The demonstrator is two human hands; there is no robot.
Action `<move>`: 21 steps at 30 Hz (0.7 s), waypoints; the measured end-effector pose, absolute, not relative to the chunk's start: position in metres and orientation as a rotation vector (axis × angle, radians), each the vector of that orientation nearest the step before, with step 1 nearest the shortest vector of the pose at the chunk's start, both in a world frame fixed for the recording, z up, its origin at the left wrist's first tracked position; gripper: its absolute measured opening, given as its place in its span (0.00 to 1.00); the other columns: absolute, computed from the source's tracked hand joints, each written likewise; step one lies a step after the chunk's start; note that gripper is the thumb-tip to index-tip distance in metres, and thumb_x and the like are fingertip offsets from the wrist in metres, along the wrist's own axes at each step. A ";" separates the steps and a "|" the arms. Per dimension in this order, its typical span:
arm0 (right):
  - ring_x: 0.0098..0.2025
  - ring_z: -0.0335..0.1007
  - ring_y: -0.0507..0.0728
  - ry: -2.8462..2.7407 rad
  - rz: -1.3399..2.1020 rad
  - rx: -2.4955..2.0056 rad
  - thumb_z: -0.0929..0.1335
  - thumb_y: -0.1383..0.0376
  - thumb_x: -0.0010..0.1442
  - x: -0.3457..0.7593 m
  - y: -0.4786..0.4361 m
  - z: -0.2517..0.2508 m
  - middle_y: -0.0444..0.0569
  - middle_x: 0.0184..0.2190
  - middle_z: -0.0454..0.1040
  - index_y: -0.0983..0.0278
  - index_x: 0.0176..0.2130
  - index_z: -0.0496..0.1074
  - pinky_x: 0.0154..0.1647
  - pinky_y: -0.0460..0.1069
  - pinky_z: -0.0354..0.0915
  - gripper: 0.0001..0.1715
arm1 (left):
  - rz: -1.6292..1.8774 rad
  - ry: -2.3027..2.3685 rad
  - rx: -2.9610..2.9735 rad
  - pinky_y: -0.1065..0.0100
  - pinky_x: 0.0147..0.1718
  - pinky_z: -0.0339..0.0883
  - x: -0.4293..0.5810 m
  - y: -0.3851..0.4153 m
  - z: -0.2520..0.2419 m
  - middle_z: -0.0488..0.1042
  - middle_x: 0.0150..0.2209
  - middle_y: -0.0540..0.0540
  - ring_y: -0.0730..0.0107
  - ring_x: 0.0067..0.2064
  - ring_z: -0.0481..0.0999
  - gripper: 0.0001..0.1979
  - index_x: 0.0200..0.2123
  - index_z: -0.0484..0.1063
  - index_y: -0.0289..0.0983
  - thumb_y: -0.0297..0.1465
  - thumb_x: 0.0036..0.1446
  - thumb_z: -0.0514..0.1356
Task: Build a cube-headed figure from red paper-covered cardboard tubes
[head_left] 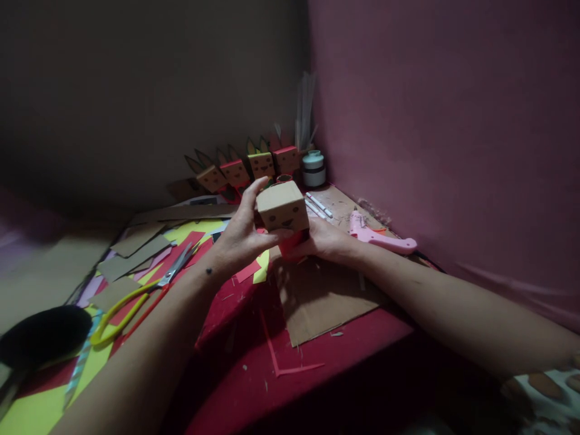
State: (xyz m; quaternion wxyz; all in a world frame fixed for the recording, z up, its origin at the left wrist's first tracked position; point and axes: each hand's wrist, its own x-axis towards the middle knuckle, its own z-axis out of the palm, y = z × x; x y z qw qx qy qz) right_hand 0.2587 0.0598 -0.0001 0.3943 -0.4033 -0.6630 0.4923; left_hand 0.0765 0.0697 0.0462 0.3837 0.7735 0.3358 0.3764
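Centrally: one small cardboard box head [283, 208], drawn face toward the wearer, held up between both hands above the near part of the work surface. Directly beneath it, one red piece [291, 243]; whether the two are joined cannot be told.

Left hand [241, 234]: thumb below the box head, forefinger up at its far side, closed around it. Right hand [327, 240]: gripping the red piece, most fingers hidden.

Step in hand, by judgement: seating or steadying the head on its base. Next move, likewise judged, calls for level alignment and light, even pressure, so the cardboard does not crease or tilt.

Behind: a row of similar box-headed figures [234, 173]; one lidded jar [313, 169]. Right: one pink glue gun [380, 238], beyond the right forearm; white pens [319, 205]. Below: one cardboard sheet [321, 305]. Left: yellow-and-red-handled scissors [141, 299] on coloured paper scraps [97, 356].
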 end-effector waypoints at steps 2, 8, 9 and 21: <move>0.41 0.67 0.63 -1.681 1.252 -1.009 0.74 0.71 0.37 0.259 0.060 -0.001 0.46 0.30 0.71 0.62 0.31 0.72 0.45 0.57 0.66 0.16 | 0.973 0.860 1.978 0.56 0.54 0.69 0.077 0.071 0.045 0.70 0.54 0.40 0.49 0.55 0.72 0.55 0.68 0.45 0.44 0.34 0.41 0.73; 0.43 0.69 0.63 -1.696 1.234 -1.041 0.75 0.71 0.37 0.259 0.062 -0.001 0.46 0.33 0.74 0.64 0.35 0.73 0.44 0.56 0.67 0.21 | 1.067 0.840 1.899 0.56 0.50 0.72 0.077 0.074 0.041 0.73 0.50 0.42 0.49 0.53 0.74 0.54 0.67 0.49 0.42 0.33 0.39 0.73; 0.43 0.69 0.63 -1.695 1.228 -1.037 0.75 0.72 0.37 0.258 0.062 -0.001 0.46 0.33 0.74 0.64 0.36 0.73 0.45 0.55 0.67 0.22 | 1.118 0.838 1.871 0.56 0.50 0.72 0.077 0.075 0.042 0.73 0.50 0.41 0.49 0.53 0.75 0.51 0.65 0.52 0.41 0.32 0.39 0.73; 0.40 0.72 0.58 -1.645 1.164 -0.849 0.74 0.72 0.40 0.259 0.047 0.003 0.46 0.37 0.77 0.64 0.40 0.74 0.45 0.54 0.68 0.23 | 1.493 1.119 1.640 0.49 0.56 0.66 0.060 0.102 0.025 0.73 0.53 0.36 0.46 0.56 0.72 0.42 0.57 0.59 0.36 0.37 0.39 0.72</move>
